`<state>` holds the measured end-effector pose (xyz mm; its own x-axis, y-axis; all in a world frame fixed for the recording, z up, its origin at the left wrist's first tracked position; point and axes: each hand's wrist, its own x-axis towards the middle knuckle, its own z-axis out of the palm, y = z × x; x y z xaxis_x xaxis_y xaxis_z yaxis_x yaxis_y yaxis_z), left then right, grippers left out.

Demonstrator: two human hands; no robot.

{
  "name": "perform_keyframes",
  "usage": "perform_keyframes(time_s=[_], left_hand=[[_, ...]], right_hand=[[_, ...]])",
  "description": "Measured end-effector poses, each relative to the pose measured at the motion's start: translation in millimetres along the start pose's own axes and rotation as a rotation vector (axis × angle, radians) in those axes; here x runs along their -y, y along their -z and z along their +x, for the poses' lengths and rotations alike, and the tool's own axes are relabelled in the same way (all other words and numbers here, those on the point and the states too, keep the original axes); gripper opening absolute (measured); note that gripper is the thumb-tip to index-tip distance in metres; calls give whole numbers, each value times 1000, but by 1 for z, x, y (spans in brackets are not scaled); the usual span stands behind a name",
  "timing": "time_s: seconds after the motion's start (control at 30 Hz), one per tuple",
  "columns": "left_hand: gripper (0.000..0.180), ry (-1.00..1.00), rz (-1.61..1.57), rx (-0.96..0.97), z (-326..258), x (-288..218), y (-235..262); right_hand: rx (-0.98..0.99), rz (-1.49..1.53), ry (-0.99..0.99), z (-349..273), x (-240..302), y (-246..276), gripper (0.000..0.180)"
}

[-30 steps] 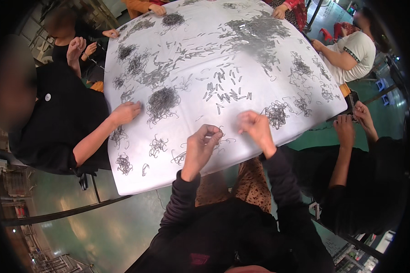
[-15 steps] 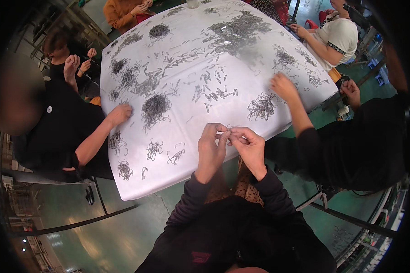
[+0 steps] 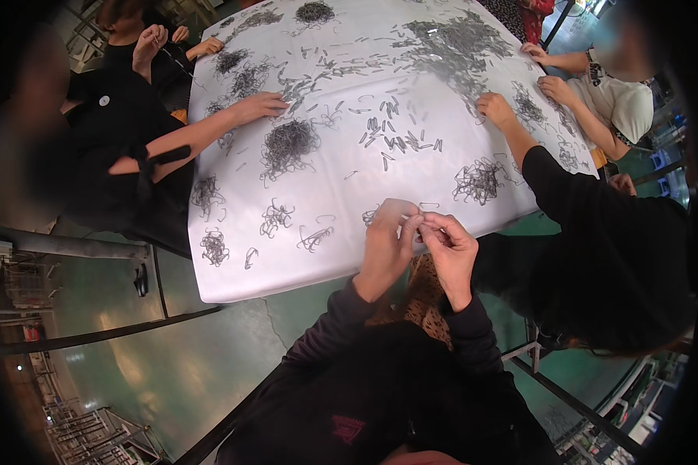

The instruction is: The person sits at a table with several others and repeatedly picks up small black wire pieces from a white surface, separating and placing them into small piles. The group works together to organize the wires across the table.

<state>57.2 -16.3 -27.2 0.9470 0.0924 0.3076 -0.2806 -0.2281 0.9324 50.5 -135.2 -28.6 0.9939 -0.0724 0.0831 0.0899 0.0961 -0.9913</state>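
Note:
My left hand (image 3: 392,236) and my right hand (image 3: 451,249) meet above the near edge of the white-covered table (image 3: 264,283). Both pinch with thumb and fingertips touching; what sits between them is too small to make out. A thin dark curved piece (image 3: 429,205) shows just past my right fingertips, and I cannot tell whether it is held. Beyond my hands lie scattered short dark strips (image 3: 399,142). To their right is a tangled pile of thin curved pieces (image 3: 479,182). Another small cluster (image 3: 370,217) is partly hidden behind my left hand.
A bigger tangled pile (image 3: 289,146) and smaller clusters (image 3: 275,219) lie to the left. A broad heap of dark strips (image 3: 454,46) spreads at the far side. Co-workers sit around the table; a left co-worker's hand (image 3: 262,107) and a right one's (image 3: 495,107) reach onto it.
The view has shifted, so the table sits higher and further right. The left co-worker's hand has reached further in over the table. My hands stay pinched together.

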Motion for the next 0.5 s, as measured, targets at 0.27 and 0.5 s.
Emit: perform_keyframes(time_s=[0.27,0.5], left_hand=[[9,91,-255,-68,-17,2,23],[5,254,-176,54,-44,-24,45]], right_hand=[[74,-227,138,38,-2,20,27],[386,-836,544,173,-105,-34,19]])
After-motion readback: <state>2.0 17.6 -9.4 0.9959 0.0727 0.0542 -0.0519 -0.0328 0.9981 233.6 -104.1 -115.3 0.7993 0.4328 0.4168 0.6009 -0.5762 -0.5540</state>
